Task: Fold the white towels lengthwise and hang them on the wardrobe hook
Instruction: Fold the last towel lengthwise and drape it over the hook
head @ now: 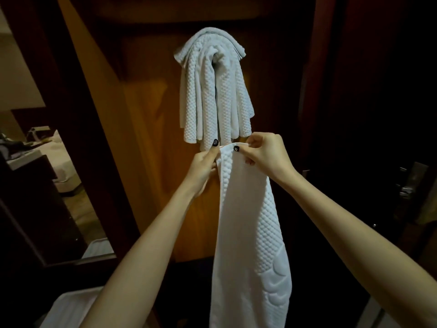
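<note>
Head view. A bunch of white waffle-textured towels hangs draped from a point high on an orange-brown wooden wardrobe panel. The hook itself is hidden under the cloth. The folds fall in several narrow layers, and their lower ends stop just above the hands.

Directly below the bunch, a further white waffle-weave towel with a smooth border is held up as a long narrow strip. It hangs straight down past the bottom of the frame. The left hand pinches the top edge at its left corner, with fingers curled round the cloth. The right hand pinches the same edge at its right corner, thumb and fingers closed on the hem. The two hands are near each other, with the towel's top edge stretched between them. The nails are dark.

At left, a lit strip shows a bed with pale bedding; whether this is a mirror or an opening cannot be told. A metal door handle sits at the far right in shadow. A pale folded cloth lies at lower left.
</note>
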`<state>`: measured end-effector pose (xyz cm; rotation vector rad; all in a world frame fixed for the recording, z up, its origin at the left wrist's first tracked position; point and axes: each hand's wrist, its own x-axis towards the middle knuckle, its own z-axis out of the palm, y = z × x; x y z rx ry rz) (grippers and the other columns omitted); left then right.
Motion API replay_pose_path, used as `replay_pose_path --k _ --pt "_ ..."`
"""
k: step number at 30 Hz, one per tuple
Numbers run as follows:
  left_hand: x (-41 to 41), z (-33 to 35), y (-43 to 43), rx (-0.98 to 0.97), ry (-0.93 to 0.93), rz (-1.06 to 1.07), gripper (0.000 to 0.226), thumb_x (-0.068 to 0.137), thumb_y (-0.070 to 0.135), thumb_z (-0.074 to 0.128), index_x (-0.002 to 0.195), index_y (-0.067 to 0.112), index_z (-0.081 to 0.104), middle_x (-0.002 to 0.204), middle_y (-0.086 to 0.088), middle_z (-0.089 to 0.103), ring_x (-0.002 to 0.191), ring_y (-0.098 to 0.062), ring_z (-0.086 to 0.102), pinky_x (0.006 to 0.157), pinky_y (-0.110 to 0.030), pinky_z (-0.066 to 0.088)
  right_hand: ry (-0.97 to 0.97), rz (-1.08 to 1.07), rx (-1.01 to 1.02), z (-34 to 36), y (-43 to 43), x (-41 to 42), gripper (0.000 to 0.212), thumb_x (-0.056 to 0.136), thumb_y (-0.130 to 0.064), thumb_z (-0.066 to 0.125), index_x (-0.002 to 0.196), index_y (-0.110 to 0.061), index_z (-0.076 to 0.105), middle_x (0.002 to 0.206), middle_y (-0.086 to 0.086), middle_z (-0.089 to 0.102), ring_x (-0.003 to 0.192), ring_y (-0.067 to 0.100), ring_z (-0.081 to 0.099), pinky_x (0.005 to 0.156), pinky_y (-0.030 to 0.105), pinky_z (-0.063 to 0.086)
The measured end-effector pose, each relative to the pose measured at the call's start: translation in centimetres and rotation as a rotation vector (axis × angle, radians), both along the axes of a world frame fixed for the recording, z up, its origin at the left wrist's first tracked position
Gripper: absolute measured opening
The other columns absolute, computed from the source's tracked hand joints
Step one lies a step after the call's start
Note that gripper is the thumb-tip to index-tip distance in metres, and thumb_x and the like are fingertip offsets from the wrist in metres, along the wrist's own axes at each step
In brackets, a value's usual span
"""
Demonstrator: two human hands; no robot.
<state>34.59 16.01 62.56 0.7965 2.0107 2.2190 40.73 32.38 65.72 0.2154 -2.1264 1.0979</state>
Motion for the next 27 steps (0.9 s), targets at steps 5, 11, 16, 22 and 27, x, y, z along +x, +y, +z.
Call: replay_pose_path --k 5,11,16,22,27 --pt "0.3 -0.6 -0.3 0.028 0.083 0.024 0.034 0.085 0.033 0.066 0.093 0.000 0.066 0.089 -0.016 0.062 0.075 -0.020 0.057 0.067 -0.029 0.047 -0.041 0.007 0.097 0.8 0.1 0.4 0.027 0.084 -0.028 0.076 0.068 -0.008 0.065 0.055 -0.001 0.063 0.047 0.003 0.057 0.049 0.018 0.044" --pt "0.1 -1.1 -0.7 0.133 0.129 0.061 0.050 0.081 0.028 0.072 0.088 -0.020 0.060 0.089 -0.019 0.057 0.086 -0.026 0.050 0.081 -0.040 0.042 -0.071 0.091 0.230 1.0 -0.2 0.1 0.030 0.082 -0.033 0.077 0.067 -0.011 0.063 0.074 -0.003 0.053 0.065 0.002 0.046 0.059 0.016 0.035" --pt "0.3 -1.0 -1.3 0.160 0.137 0.064 0.026 0.083 0.022 0.071 0.095 -0.001 0.071 0.097 -0.022 0.068 0.091 -0.028 0.063 0.087 -0.041 0.049 -0.121 0.175 0.235 0.3 -0.6 -0.1 0.035 0.086 -0.036 0.072 0.073 -0.005 0.062 0.071 0.008 0.058 0.063 0.007 0.046 0.059 0.028 0.037" --pt "0.0 -0.8 -2.2 0.233 0.150 0.112 0.005 0.087 0.010 0.067 0.088 0.012 0.071 0.082 0.001 0.072 0.082 -0.014 0.065 0.079 -0.028 0.053 -0.003 0.274 0.093 -1.6 -0.8 0.5 0.006 0.090 -0.016 0.068 0.096 -0.018 0.068 0.088 -0.008 0.067 0.082 0.001 0.062 0.073 0.018 0.048" --pt "0.0 0.2 -2.7 0.272 0.182 0.142 0.011 0.075 0.021 0.074 0.086 0.021 0.072 0.081 0.004 0.071 0.077 -0.007 0.064 0.069 -0.020 0.051 0.032 0.308 0.080 -2.1 -0.6 0.7 0.022 0.091 -0.015 0.065 0.111 -0.025 0.069 0.096 -0.028 0.065 0.094 -0.004 0.061 0.081 0.010 0.045"
